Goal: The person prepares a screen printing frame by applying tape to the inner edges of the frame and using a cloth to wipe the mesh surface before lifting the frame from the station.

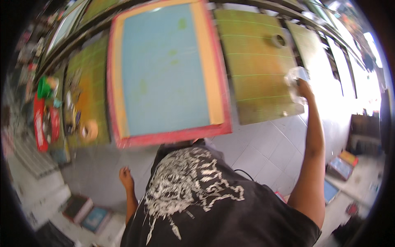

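Head view: blue framed screen [162, 70], upper centre, red rim, tan side strips.
Right hand [304, 89]: upper right, fingers closed around blurred translucent item [293, 82], by right edge of yellow-green board [257, 66].
Left hand [126, 178]: lower left, fingers curled; from here I can't tell if gripping.
Tape roll [279, 40]: upper right, on board.

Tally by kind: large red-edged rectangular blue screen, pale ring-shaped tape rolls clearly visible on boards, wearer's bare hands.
Large red-edged rectangular blue screen: 1
Tape rolls: 2
Hands (left hand, right hand): 2
Total: 5
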`<action>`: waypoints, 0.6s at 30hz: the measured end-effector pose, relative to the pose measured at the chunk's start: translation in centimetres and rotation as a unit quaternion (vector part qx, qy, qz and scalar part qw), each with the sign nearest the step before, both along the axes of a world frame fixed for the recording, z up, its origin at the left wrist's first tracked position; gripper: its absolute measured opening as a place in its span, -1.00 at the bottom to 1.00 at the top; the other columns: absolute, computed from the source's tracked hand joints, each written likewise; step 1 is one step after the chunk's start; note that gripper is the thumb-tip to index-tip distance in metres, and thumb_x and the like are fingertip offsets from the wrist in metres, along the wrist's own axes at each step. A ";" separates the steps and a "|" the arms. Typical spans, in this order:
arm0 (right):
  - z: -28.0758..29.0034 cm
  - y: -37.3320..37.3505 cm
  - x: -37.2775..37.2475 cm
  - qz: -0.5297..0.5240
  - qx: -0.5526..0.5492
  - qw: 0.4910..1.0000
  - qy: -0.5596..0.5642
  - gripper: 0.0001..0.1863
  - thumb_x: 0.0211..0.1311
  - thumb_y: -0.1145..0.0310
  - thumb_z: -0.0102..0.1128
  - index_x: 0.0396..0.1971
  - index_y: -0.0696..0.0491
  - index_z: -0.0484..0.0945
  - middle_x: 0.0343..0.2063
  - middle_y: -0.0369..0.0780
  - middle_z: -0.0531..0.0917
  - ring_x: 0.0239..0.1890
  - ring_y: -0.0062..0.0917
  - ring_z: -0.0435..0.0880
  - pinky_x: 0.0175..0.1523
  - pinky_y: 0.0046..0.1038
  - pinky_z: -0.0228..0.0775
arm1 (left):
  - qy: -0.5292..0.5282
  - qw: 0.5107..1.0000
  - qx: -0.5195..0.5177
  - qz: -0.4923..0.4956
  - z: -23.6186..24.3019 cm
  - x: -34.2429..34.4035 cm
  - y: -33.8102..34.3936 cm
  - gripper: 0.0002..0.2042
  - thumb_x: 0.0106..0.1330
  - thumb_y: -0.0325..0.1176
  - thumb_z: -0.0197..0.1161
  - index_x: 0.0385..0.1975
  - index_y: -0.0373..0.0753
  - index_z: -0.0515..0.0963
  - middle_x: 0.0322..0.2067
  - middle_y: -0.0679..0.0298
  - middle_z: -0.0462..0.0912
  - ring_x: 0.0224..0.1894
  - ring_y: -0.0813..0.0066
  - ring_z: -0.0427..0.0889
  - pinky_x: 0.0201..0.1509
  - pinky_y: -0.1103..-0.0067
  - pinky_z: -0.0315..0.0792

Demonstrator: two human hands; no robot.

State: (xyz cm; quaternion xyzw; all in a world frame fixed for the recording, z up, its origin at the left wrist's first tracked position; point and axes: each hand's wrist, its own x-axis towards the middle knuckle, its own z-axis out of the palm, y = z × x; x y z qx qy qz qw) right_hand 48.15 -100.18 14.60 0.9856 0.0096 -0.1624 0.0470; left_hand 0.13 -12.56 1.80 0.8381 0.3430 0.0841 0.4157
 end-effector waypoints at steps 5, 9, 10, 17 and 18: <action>-3.8 -3.9 0.1 -0.065 0.041 0.989 -0.130 -0.70 0.38 0.20 0.01 -0.12 0.14 0.47 -0.24 0.16 0.62 -0.14 0.10 0.60 -0.09 -0.02 0.41 | 0.110 0.991 -0.048 0.053 -0.1 -1.9 -1.4 -0.76 0.43 -0.30 0.15 -0.29 -0.40 0.57 -0.43 0.23 0.58 -0.36 0.52 0.58 -0.21 0.58 0.50; -4.5 -5.1 0.8 -0.050 0.069 0.982 -0.170 -0.77 0.36 0.31 -0.05 -0.10 0.10 0.44 -0.26 0.12 0.62 -0.16 0.11 0.60 -0.11 -0.02 0.42 | 0.126 0.982 -0.111 0.086 -1.5 -3.3 -2.1 -0.71 0.44 -0.22 0.14 -0.28 -0.37 0.58 -0.41 0.23 0.59 -0.35 0.50 0.58 -0.19 0.55 0.53; -4.5 -4.9 1.0 -0.030 0.101 0.977 -0.184 -0.78 0.32 0.38 -0.04 -0.09 0.10 0.43 -0.24 0.12 0.63 -0.15 0.10 0.59 -0.08 -0.03 0.42 | 0.121 0.981 -0.126 0.085 -1.5 -3.0 -2.3 -0.71 0.44 -0.21 0.14 -0.27 -0.37 0.58 -0.40 0.23 0.59 -0.34 0.50 0.58 -0.17 0.54 0.53; -4.4 -5.9 1.2 -0.048 0.042 0.981 -0.183 -0.82 0.30 0.42 -0.04 -0.17 0.13 0.47 -0.27 0.10 0.63 -0.17 0.08 0.61 -0.09 -0.02 0.41 | 0.113 0.977 -0.177 0.038 -1.0 -0.1 -4.1 -0.70 0.45 -0.20 0.12 -0.22 -0.37 0.57 -0.35 0.22 0.60 -0.28 0.49 0.58 -0.12 0.51 0.55; -4.3 -6.0 1.2 -0.056 0.034 0.981 -0.181 -0.81 0.30 0.43 -0.04 -0.16 0.14 0.47 -0.26 0.10 0.63 -0.16 0.08 0.61 -0.08 -0.01 0.41 | 0.113 0.977 -0.179 0.032 -0.9 0.2 -4.3 -0.70 0.46 -0.19 0.12 -0.22 -0.37 0.57 -0.35 0.22 0.60 -0.28 0.49 0.58 -0.12 0.51 0.55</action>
